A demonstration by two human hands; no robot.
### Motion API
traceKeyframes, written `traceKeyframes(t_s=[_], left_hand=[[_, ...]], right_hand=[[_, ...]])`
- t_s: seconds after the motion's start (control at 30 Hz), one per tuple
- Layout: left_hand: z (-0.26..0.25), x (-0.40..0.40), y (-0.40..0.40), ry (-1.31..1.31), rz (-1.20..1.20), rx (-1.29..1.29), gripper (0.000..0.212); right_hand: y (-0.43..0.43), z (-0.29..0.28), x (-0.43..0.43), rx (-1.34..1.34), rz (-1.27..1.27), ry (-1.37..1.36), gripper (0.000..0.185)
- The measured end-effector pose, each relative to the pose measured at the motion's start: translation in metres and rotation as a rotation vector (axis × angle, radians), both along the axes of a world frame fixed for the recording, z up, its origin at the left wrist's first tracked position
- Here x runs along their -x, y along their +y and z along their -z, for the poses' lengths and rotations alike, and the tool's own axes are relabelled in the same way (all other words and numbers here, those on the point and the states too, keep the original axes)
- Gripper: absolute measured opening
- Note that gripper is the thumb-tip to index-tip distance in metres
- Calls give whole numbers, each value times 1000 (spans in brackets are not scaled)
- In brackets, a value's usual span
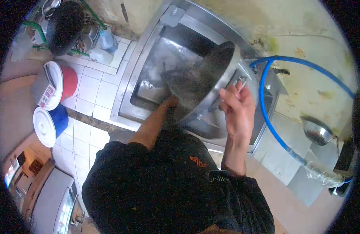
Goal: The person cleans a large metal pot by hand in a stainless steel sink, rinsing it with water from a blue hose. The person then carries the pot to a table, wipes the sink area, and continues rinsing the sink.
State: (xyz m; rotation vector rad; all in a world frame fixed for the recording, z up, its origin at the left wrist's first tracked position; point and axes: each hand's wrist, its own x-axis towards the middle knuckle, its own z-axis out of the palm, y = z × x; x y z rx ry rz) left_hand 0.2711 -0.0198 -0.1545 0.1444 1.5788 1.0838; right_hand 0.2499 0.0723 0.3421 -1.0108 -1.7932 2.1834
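Note:
A large metal pot (248,68) is tilted on its side over a stainless steel sink (130,87), its mouth facing the basin. My right hand (239,106) has its fingers curled round the handle on the pot's outer side. At the pot's lower rim is my left hand (171,102), with its fingers in shadow; whether they grip the rim I cannot tell. Something dark and blurred shows in the pot's mouth, perhaps water running out. Wet, shiny patches lie on the basin floor.
A blue hose (264,102) loops to the right of the sink. A metal bowl (317,131) lies beyond it. At left stand a red bucket (69,82) and a blue bucket (60,117) with white lids. A green rack (36,27) holds cookware near plastic jugs (106,39).

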Motion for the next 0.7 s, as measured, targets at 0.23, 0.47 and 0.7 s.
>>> traceKeyframes(t_s=[0.23,0.47,0.7], left_hand=[[-10,-24,-3,-32,45,-16,68],[-9,-51,-2,-49,84,-34,67],[-18,-6,-19,0,181,-68,67]], right_hand=[[-57,-5,49,107,-100,72,34],[-79,-8,60,159,-157,147,28],[-55,-26,42,215,-155,117,39]])
